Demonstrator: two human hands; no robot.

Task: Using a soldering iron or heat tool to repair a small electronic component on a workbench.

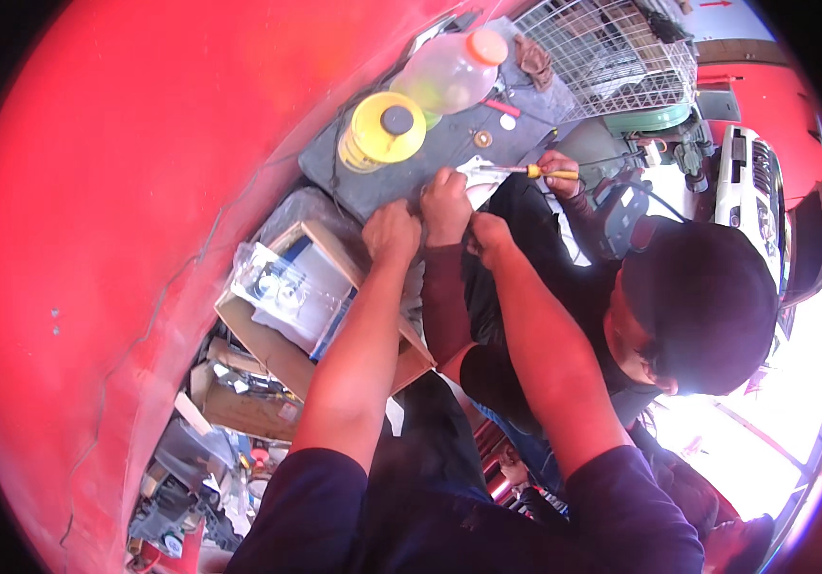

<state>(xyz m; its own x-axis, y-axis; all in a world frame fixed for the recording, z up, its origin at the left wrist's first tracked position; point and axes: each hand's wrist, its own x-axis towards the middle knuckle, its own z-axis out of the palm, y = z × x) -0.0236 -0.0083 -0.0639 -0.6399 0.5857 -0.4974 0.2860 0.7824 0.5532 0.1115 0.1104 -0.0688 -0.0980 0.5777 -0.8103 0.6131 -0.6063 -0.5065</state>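
Note:
My left hand (392, 231) is closed in a fist at the near edge of the dark grey work surface (459, 143). What lies inside its fingers is hidden. Just right of it, a co-worker's bare hand (446, 206) presses near a white piece (478, 179). On that hand's other side, my right hand (492, 235) has its fingers curled; anything in them cannot be made out. The co-worker's other hand (558, 174) grips a screwdriver (537, 172) by its yellow handle, its shaft reaching over the white piece.
A yellow container with a dark cap (382, 132) and a clear bottle with an orange cap (451, 72) stand on the surface. A box of plastic-wrapped items (291, 297) sits left of my left forearm. The co-worker leans in at right. A white wire rack (602, 57) is beyond.

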